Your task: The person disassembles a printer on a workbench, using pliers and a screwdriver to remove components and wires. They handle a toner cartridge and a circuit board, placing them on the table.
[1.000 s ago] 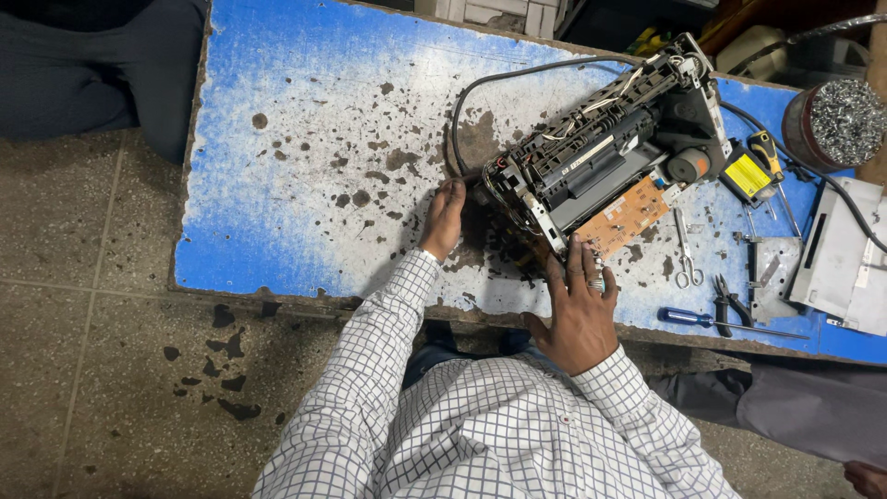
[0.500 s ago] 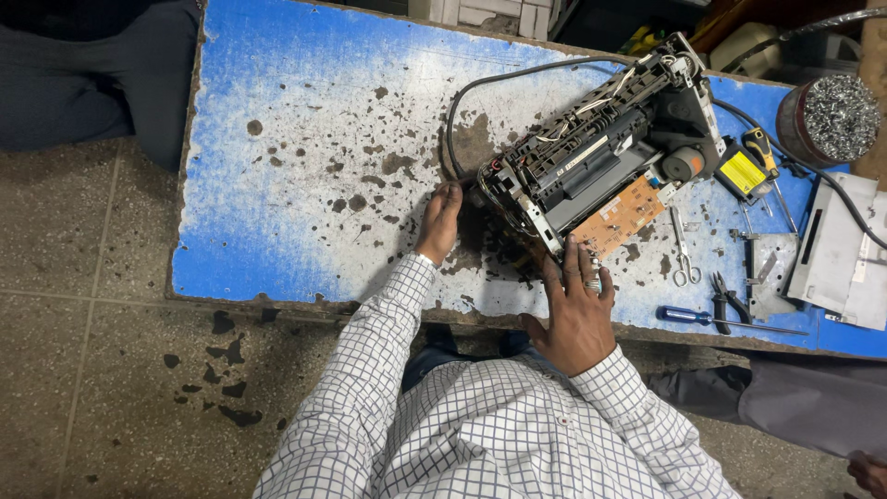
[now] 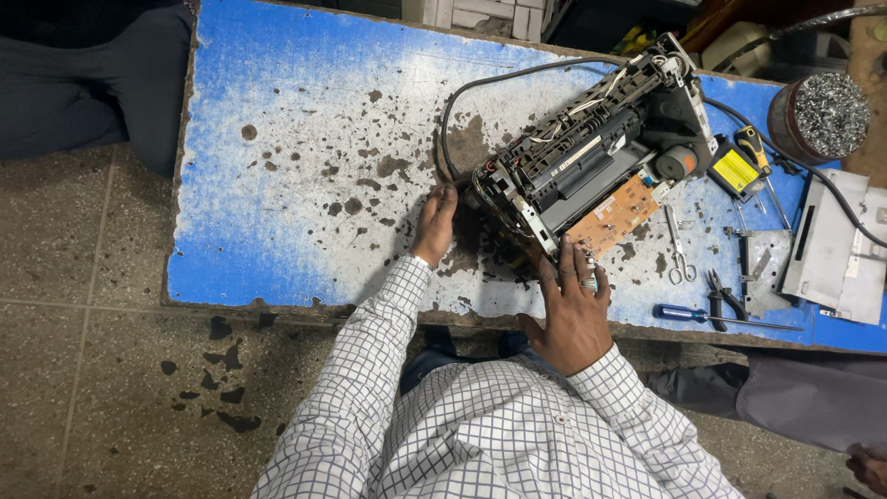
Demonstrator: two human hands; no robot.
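A stripped-down printer mechanism [image 3: 591, 157] with a black frame, wires and an orange circuit board [image 3: 617, 217] lies tilted on a worn blue and white table [image 3: 305, 166]. My left hand [image 3: 435, 222] rests flat on the table, fingertips touching the mechanism's left corner. My right hand [image 3: 573, 310] lies spread at the near edge, fingers reaching the lower side of the mechanism beside the circuit board. Neither hand grips anything. A grey cable [image 3: 480, 92] loops from the mechanism across the table.
Right of the mechanism lie scissors [image 3: 679, 249], pliers [image 3: 725, 296], a blue-handled screwdriver [image 3: 711, 317], a yellow and black meter [image 3: 739, 169], a grey cover panel [image 3: 836, 245] and a tin of metal bits [image 3: 822, 115]. Another person's dark-trousered leg [image 3: 83, 83] is at top left.
Both hands stay in nearly the same place on the table and mechanism. The view has shifted slightly; nothing was picked up or let go.
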